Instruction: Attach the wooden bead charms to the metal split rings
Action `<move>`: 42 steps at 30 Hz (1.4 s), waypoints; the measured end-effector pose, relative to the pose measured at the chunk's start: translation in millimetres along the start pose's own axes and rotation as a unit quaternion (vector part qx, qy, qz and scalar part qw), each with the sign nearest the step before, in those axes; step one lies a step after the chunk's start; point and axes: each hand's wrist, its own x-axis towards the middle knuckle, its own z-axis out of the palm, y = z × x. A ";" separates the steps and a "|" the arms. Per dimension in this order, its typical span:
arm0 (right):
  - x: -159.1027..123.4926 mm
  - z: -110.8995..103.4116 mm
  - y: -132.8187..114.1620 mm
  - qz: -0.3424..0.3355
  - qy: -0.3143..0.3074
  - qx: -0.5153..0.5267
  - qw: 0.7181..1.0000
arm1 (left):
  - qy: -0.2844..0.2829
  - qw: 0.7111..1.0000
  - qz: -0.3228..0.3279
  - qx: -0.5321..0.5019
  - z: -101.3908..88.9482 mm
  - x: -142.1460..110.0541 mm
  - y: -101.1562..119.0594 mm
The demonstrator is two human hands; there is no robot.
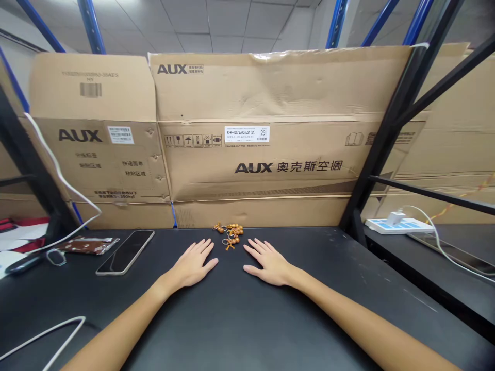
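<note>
My left hand (193, 264) lies palm down on the black table (247, 319), fingers stretched out and holding nothing. Opposite it, my right hand (268, 262) rests flat too, its thumb pointing inward and its fingers apart. Between and just beyond my fingertips is a small cluster of brown bead keychains (233, 234) with metal rings. Neither hand touches them. The keychains lie near the table's back edge, and their exact shapes are too small to tell.
A phone (126, 252) lies left of my left hand, beside a brown packet (88, 245). Cardboard panels (259, 180) stand along the back. White cables (64, 330) cross the left side. A power strip (398, 225) sits beyond the black frame post (381, 139) on the right.
</note>
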 end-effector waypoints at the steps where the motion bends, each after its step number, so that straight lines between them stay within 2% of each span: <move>1: 0.1 0.0 0.1 0.000 -0.001 0.000 1.000 | 0.000 1.000 0.000 0.000 0.2 0.1 -0.2; 28: -1.8 -2.6 -1.4 0.000 0.001 -0.002 1.000 | -0.005 1.000 0.003 -0.002 -4.4 -2.1 4.3; 42: -2.1 -3.6 -3.5 0.004 -0.002 0.000 1.000 | 0.000 1.000 0.009 -0.009 0.3 -0.6 -0.9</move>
